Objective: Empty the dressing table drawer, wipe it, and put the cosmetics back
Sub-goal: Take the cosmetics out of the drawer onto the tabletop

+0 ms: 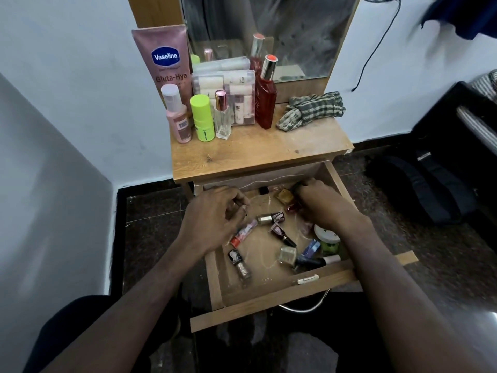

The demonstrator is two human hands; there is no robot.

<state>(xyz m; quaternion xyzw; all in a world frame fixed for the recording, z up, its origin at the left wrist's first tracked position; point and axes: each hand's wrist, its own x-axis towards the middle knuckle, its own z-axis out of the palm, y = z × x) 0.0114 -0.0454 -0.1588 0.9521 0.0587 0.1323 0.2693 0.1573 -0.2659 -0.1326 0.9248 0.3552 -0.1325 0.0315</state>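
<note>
One tube point(166, 65) on the tabletop reads "Vaseline Gluta-Hya".

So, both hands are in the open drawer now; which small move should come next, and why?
Probably the right hand should lift a small bottle from the back corner onto the tabletop: the drawer still holds many cosmetics, and the cloth lies unused.

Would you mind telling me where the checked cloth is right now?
In the head view, the checked cloth lies crumpled on the right rear of the dressing table top, just right of the red perfume bottle and below the mirror.
</note>
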